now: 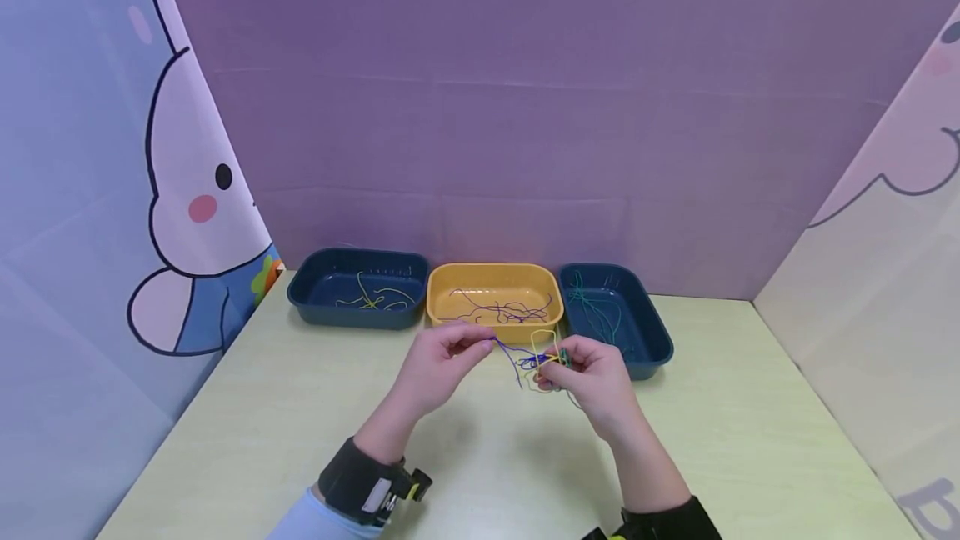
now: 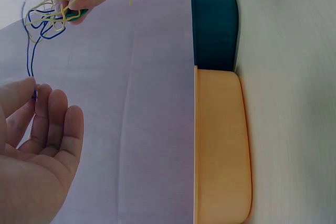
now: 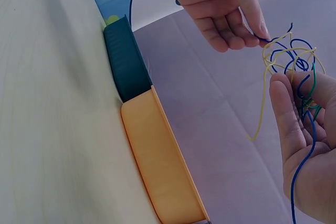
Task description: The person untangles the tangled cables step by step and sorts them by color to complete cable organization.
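Between thumb and fingertips, my left hand (image 1: 444,363) pinches a blue string (image 2: 34,59), drawn out from a loose tangle. My right hand (image 1: 596,377) grips that tangle of blue, yellow and green strings (image 3: 302,61) in its fingers. Yellow loops (image 1: 545,332) stand up above the right fingers, and a long blue end (image 3: 295,182) hangs down past the right palm in the right wrist view. Both hands are raised over the table, just in front of the trays. Part of the tangle is hidden inside the right hand.
Three trays stand side by side at the back: a dark blue one (image 1: 352,319) with yellow strings, a yellow one (image 1: 495,273) with blue-purple strings, and another dark blue one (image 1: 651,340) with green strings. The pale table (image 1: 300,440) meets a purple backdrop (image 1: 480,140).
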`<state>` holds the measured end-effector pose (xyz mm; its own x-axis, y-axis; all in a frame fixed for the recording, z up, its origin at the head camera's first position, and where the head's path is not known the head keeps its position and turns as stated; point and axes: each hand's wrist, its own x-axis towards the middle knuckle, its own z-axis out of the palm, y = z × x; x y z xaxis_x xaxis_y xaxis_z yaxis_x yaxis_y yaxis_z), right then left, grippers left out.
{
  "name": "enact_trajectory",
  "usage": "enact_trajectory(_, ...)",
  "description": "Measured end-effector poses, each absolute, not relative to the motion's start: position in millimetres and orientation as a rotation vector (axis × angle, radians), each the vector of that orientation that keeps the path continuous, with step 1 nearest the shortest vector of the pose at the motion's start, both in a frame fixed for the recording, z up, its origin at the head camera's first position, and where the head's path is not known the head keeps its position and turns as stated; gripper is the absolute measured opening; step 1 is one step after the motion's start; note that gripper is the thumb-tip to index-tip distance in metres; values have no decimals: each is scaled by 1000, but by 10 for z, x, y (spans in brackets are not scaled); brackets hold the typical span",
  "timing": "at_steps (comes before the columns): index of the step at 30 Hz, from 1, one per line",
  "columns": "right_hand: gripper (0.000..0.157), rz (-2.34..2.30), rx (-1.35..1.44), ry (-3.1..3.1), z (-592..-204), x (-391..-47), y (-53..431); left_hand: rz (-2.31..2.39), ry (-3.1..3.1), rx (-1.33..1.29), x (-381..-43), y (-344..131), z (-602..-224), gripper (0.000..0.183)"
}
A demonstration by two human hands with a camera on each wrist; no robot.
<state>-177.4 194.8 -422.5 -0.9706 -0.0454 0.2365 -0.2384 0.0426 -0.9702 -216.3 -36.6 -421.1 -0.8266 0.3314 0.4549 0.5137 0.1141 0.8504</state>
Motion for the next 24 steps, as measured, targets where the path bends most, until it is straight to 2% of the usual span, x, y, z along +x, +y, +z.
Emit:
enact_trajectory(11,11,2050,322,-2143,-4170,-1737,2049,-1667,-2300,-746,-2180,-444,-4181,10)
enact_trajectory(24,5,2033,237,-2001,-4126,-1779,2284,-1641,-2273,-505,-2284,-813,-4049,19)
